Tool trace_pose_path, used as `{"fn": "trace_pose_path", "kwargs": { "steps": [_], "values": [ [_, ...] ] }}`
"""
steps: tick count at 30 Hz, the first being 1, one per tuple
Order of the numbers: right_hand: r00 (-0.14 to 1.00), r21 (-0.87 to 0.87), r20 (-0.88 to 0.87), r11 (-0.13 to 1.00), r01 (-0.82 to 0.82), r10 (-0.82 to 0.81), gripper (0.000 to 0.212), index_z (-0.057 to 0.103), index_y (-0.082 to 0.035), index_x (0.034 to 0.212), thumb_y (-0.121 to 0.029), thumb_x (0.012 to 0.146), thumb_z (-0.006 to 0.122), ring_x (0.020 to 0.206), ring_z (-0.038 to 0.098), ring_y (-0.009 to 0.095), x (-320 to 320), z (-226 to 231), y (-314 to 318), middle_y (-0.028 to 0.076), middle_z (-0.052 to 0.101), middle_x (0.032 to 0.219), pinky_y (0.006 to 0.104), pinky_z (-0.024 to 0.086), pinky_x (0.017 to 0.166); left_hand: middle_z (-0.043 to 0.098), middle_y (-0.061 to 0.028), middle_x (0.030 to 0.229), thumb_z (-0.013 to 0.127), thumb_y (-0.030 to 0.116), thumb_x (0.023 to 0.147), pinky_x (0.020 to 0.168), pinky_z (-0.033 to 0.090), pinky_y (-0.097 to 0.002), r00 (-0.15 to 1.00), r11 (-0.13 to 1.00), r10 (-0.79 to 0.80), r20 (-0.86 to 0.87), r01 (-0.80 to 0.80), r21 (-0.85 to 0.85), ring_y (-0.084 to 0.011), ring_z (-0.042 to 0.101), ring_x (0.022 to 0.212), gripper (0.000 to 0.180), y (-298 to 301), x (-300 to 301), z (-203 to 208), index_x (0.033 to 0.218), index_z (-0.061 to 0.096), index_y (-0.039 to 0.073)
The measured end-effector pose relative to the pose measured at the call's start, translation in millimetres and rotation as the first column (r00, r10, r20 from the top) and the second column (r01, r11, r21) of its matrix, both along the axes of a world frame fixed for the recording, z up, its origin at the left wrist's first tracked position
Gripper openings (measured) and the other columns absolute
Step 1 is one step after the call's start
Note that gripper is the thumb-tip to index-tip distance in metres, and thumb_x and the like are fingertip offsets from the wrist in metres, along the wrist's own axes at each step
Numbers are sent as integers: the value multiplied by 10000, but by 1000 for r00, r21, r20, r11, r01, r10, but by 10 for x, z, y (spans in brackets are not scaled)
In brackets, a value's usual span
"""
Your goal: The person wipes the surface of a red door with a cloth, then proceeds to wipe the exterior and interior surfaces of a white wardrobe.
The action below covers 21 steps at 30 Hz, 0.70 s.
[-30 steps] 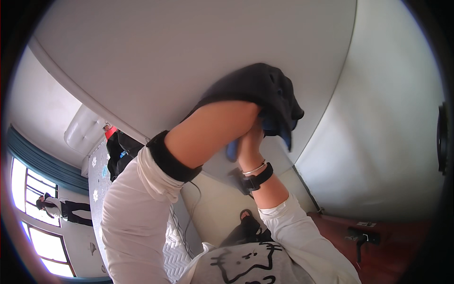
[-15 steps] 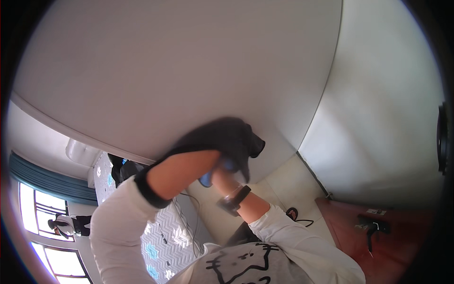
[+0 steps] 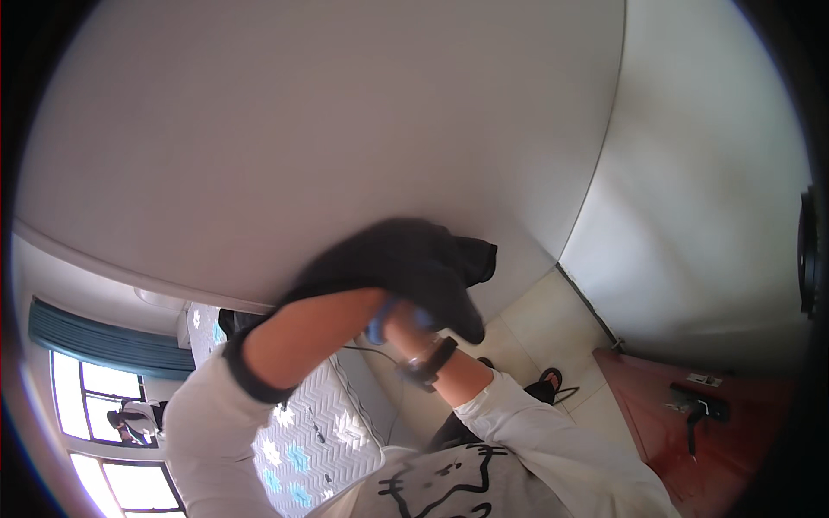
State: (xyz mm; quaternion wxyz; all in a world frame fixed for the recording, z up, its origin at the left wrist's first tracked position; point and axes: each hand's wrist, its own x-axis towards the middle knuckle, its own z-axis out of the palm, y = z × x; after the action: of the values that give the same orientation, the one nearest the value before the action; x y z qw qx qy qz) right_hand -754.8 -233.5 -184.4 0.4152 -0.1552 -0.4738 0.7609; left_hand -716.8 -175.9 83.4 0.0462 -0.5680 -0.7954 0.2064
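Note:
A dark garment (image 3: 389, 255), blurred at its edges, is bunched in the air in front of a pale upright surface. My left forearm comes in from the lower left and its wrist runs into the cloth, which drapes over my left hand. A tube-like end of the garment sticks out to the right and another fold hangs down. My right hand (image 3: 402, 328), with a dark band on its wrist, meets the near side of the cloth; its fingers are smeared and partly hidden. Bits of a blue thing (image 3: 377, 326) that I cannot make out show around that hand.
A large pale wall (image 3: 328, 129) fills the upper view. To the lower right is a dark red door (image 3: 665, 432) with a handle and keys. A patterned mattress (image 3: 319, 432) lies at the lower left, near windows and another person (image 3: 138, 420). Sandals stand on the tiled floor (image 3: 540, 324).
The garment's right end has swung further right and a fold has dropped lower. Both arms keep about the same place. The view has shifted slightly.

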Motion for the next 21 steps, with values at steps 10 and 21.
{"fn": "trace_pose_path", "kwargs": {
  "steps": [10, 21],
  "values": [
    [987, 898, -101, 439, 37, 124, 327, 506, -27, 1135, -161, 840, 459, 1067, 485, 257, 379, 1374, 1398, 139, 532, 1144, 363, 364, 927, 492, -149, 1210, 500, 196, 789, 972, 320, -429, 865, 949, -66, -498, 209, 237, -292, 454, 1131, 401, -669, -81, -111, 1168, 519, 63],
    [952, 927, 303, -214, -307, -52, 338, 537, -40, 1038, -260, 782, 550, 989, 517, 275, 563, 503, 2245, 135, 552, 1079, 375, 383, 887, 457, -134, 1222, 570, 183, 770, 952, 340, -359, 909, 571, 66, 411, -373, 732, -275, 439, 1125, 466, -346, 182, -1382, 1200, 448, 51]
  ]
}}
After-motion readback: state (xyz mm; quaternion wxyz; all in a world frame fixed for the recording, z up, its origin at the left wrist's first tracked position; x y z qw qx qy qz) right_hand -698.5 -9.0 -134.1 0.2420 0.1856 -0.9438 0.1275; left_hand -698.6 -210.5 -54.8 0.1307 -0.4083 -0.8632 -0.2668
